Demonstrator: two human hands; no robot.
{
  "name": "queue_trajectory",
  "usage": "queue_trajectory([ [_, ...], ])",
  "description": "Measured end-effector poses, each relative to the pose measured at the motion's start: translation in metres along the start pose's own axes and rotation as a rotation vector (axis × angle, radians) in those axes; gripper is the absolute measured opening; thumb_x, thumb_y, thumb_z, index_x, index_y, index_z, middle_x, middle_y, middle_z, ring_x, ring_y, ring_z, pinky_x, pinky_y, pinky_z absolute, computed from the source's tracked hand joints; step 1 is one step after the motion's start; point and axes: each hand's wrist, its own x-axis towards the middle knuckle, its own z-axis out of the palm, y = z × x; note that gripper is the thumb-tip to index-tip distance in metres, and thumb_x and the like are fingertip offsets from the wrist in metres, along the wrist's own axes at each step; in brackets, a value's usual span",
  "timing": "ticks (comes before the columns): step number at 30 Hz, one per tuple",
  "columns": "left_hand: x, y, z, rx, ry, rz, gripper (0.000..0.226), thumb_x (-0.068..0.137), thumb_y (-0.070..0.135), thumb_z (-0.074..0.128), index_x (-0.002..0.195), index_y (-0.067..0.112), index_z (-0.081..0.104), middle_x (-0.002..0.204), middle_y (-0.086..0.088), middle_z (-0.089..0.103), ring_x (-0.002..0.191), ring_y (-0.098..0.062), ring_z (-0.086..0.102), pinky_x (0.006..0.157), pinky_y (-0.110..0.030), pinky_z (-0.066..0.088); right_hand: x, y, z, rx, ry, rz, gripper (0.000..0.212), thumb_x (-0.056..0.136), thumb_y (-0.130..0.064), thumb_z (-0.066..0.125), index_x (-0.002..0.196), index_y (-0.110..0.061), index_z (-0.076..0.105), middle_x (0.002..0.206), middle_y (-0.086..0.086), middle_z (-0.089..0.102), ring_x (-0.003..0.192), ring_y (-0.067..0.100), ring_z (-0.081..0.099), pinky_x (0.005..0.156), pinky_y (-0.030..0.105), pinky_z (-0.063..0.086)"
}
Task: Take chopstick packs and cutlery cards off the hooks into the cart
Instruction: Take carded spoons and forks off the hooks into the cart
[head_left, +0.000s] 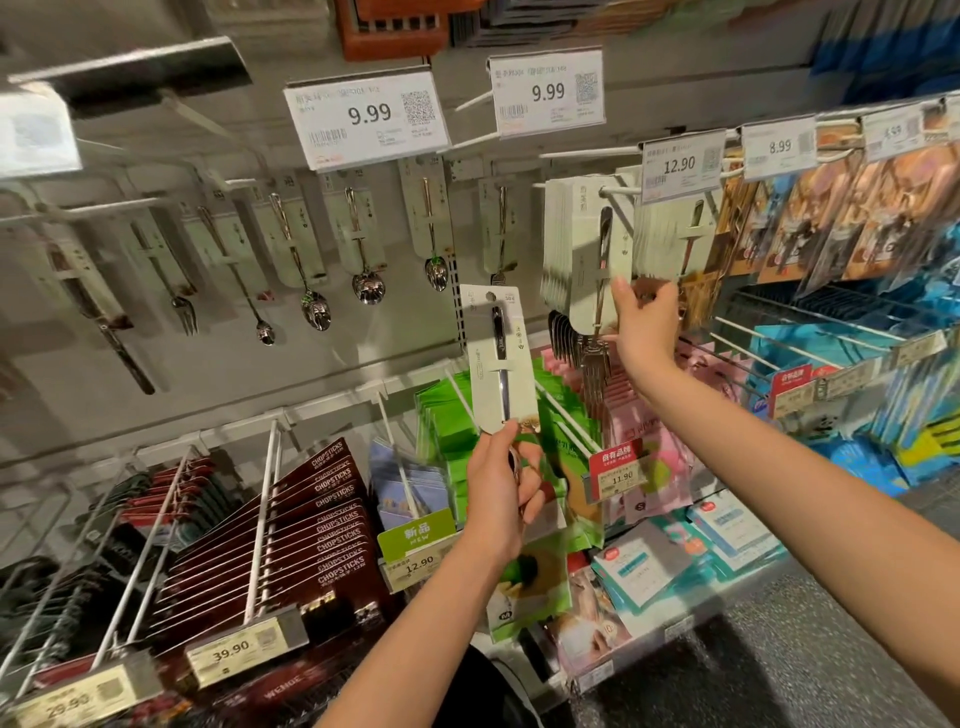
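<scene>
My left hand grips the bottom of a pale cutlery card and holds it upright, off any hook, in front of the shelf. My right hand pinches the lower edge of the front fork card in a thick stack that hangs on a hook under the 12.90 tag. More spoon and fork cards hang on hooks to the left. Dark red chopstick packs hang in a row at the lower left. No cart is in view.
Price tags stick out on the hook ends above the cards. Green packets and pink packets hang behind my left hand. Blue and orange packs fill the hooks to the right. White boxes lie on the bottom shelf.
</scene>
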Motion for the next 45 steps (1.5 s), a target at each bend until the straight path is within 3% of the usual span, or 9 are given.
queue_trajectory([
  [4, -0.001, 0.003, -0.003, 0.021, -0.006, 0.001, 0.017, 0.102, 0.02, 0.041, 0.093, 0.006, 0.048, 0.059, -0.003, 0.049, 0.028, -0.005, 0.024, 0.026, -0.014, 0.019, -0.019, 0.023, -0.001, -0.045, 0.068, 0.079, 0.043, 0.094, -0.029, 0.058, 0.126, -0.005, 0.042, 0.091, 0.0, 0.057, 0.096, 0.023, 0.055, 0.084, 0.031, 0.04],
  [11, -0.006, -0.002, 0.009, 0.112, -0.1, 0.008, 0.019, 0.102, 0.022, 0.041, 0.097, 0.005, 0.046, 0.051, 0.0, 0.05, 0.026, -0.007, 0.024, 0.028, -0.015, 0.019, -0.059, 0.025, 0.004, 0.11, -0.553, 0.155, 0.059, 0.086, -0.058, 0.053, 0.109, -0.005, 0.068, 0.11, 0.013, 0.068, 0.105, 0.024, 0.063, 0.095, 0.038, 0.046],
  [14, -0.008, -0.005, 0.012, 0.221, -0.144, 0.044, 0.025, 0.102, 0.026, 0.041, 0.096, 0.002, 0.048, 0.049, 0.0, 0.053, 0.027, -0.01, 0.032, 0.03, -0.02, 0.029, -0.067, 0.023, -0.001, 0.121, -0.432, -0.021, 0.044, 0.093, -0.038, 0.058, 0.086, 0.004, 0.066, 0.091, 0.025, 0.067, 0.079, 0.023, 0.063, 0.076, 0.029, 0.044],
  [16, -0.008, -0.002, 0.014, 0.232, -0.159, 0.038, 0.024, 0.102, 0.025, 0.042, 0.096, 0.003, 0.049, 0.063, -0.002, 0.064, 0.034, -0.012, 0.046, 0.034, -0.023, 0.038, -0.071, 0.018, -0.006, 0.173, -0.362, -0.048, 0.031, 0.097, -0.028, 0.054, 0.073, -0.011, 0.063, 0.076, 0.008, 0.063, 0.07, 0.011, 0.055, 0.067, 0.027, 0.041],
  [20, -0.007, 0.004, 0.019, 0.222, -0.215, -0.013, 0.027, 0.102, 0.026, 0.041, 0.115, 0.008, 0.056, 0.091, -0.005, 0.074, 0.067, -0.016, 0.07, 0.042, -0.023, 0.051, -0.067, 0.009, -0.016, 0.153, -0.209, -0.14, 0.036, 0.1, -0.026, 0.047, 0.066, -0.015, 0.042, 0.064, 0.001, 0.039, 0.057, 0.007, 0.035, 0.057, 0.027, 0.029],
  [25, -0.004, -0.004, 0.011, 0.299, -0.189, -0.02, 0.027, 0.1, 0.031, 0.042, 0.115, 0.018, 0.061, 0.116, -0.005, 0.067, 0.097, -0.016, 0.069, 0.062, -0.03, 0.058, -0.049, -0.01, -0.038, 0.104, -0.029, -0.306, 0.043, 0.1, -0.018, 0.047, 0.062, -0.018, 0.027, 0.059, -0.002, 0.025, 0.045, -0.001, 0.027, 0.048, 0.015, 0.027],
  [38, -0.001, -0.004, 0.013, 0.3, -0.212, -0.047, 0.022, 0.102, 0.021, 0.042, 0.106, 0.013, 0.062, 0.081, -0.002, 0.07, 0.059, -0.011, 0.061, 0.05, -0.023, 0.051, 0.015, -0.022, -0.037, -0.075, -0.093, -0.162, 0.044, 0.097, -0.023, 0.053, 0.055, -0.016, 0.039, 0.054, -0.003, 0.031, 0.051, 0.008, 0.027, 0.048, 0.027, 0.02],
  [42, 0.0, 0.001, 0.01, 0.291, -0.203, -0.041, 0.023, 0.102, 0.021, 0.042, 0.105, 0.012, 0.063, 0.079, -0.003, 0.07, 0.057, -0.012, 0.06, 0.048, -0.023, 0.052, 0.035, -0.027, -0.012, -0.08, -0.085, -0.024, 0.034, 0.094, -0.03, 0.06, 0.064, -0.014, 0.054, 0.064, -0.003, 0.05, 0.071, 0.013, 0.05, 0.063, 0.021, 0.038],
  [45, 0.001, 0.006, 0.006, 0.315, -0.191, -0.025, 0.024, 0.103, 0.021, 0.04, 0.104, 0.013, 0.063, 0.077, -0.002, 0.071, 0.057, -0.012, 0.062, 0.049, -0.024, 0.052, 0.043, -0.031, 0.001, -0.038, -0.057, 0.019, 0.029, 0.09, -0.031, 0.064, 0.097, -0.003, 0.069, 0.094, 0.006, 0.066, 0.09, 0.018, 0.058, 0.076, 0.02, 0.041],
])
